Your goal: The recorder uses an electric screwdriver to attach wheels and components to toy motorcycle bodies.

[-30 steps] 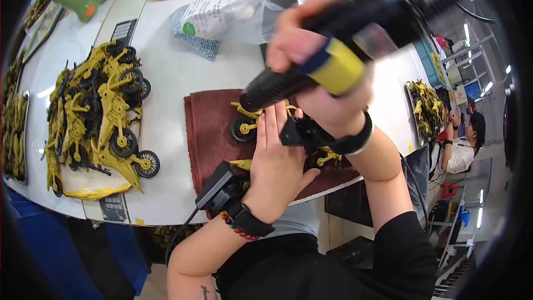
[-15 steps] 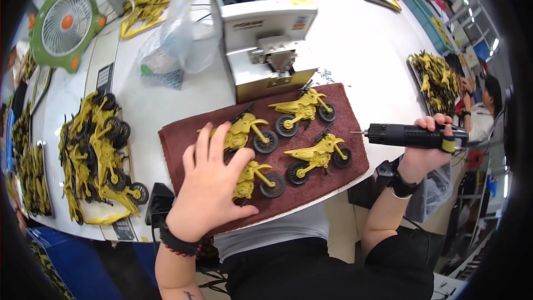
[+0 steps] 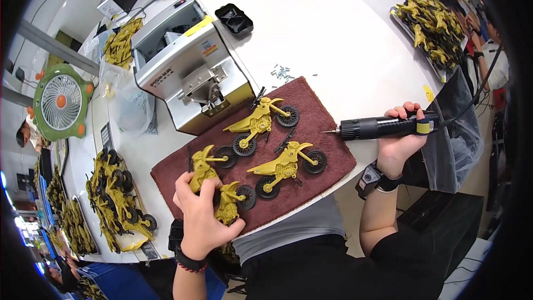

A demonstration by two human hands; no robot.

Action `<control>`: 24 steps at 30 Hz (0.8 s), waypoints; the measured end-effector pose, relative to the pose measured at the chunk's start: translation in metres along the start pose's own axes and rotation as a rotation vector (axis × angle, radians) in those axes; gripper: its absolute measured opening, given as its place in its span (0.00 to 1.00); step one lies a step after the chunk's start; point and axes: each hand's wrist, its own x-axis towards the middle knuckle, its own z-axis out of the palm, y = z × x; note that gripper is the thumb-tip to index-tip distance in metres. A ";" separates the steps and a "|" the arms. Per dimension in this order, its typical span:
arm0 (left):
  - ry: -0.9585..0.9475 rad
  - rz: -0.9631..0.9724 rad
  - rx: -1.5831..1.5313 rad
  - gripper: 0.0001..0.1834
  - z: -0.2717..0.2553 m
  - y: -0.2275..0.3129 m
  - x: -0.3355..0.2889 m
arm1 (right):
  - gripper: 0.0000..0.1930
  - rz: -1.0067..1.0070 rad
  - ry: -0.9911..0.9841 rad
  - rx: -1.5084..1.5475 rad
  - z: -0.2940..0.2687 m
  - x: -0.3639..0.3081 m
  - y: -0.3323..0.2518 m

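Head view: one maroon mat (image 3: pixel 311 100). Over its right edge points the electric screwdriver (image 3: pixel 361 129), wrapped by the right hand (image 3: pixel 401 144). On the mat lie four yellow toy motorcycles (image 3: pixel 283 164); the half-open left hand (image 3: pixel 202 211) partly covers the left pair, grip undeterminable. Swinging the bit (image 3: pixel 331 131) low could scratch a motorcycle.

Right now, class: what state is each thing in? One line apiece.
Mat: spread out.
Left hand: fingers bent at leftmost toy motorbike, grip unclear.
Other toy motorbikes: lying on the mat.
Right hand: closed around electric screwdriver.
Electric screwdriver: bit apart from the motorbikes.
Screws: loose, scattered.
Black tray: open.
Fan: upright; spinning unclear.
Machine: running or not, unclear.
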 end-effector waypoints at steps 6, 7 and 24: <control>0.222 0.090 -0.290 0.34 -0.017 0.025 0.022 | 0.07 -0.009 -0.020 0.032 -0.006 0.000 0.001; 0.132 0.180 -0.089 0.34 -0.019 0.038 0.037 | 0.08 -0.025 -0.016 0.025 -0.009 -0.001 0.000; -0.012 0.332 -0.061 0.36 0.010 0.048 0.072 | 0.08 -0.007 -0.072 0.023 -0.012 -0.001 0.002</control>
